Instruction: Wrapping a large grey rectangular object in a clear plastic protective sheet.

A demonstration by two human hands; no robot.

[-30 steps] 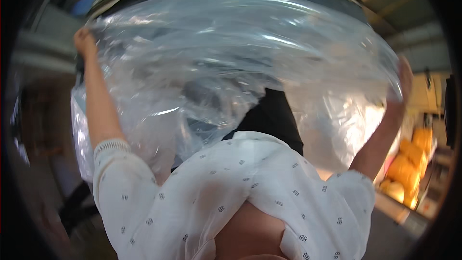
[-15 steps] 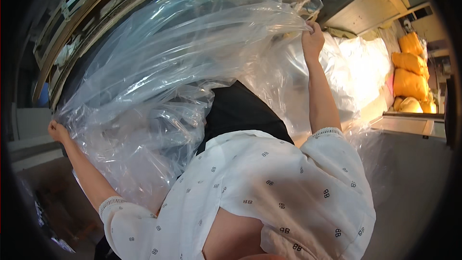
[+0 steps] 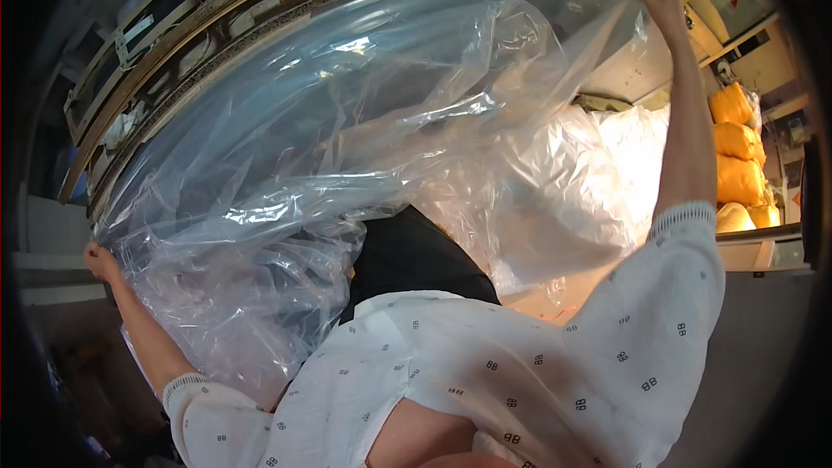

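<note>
1. A clear plastic sheet [image 3: 303, 134] stretches wide before the person, just beyond the black trousers [image 3: 416, 251], its middle loose and creased.
2. The left hand [image 3: 101, 262] has its fingers curled closed, pinching the sheet's edge at far left.
3. The right hand [image 3: 663, 10], raised high, seems closed on the opposite edge — how tightly, I can't tell.
4. It looks light, limp and slippery, probably easily torn — best held by bunched edges or corners.

The white short-sleeved shirt [image 3: 468, 338] bears small dark motifs [image 3: 581, 405].
</note>
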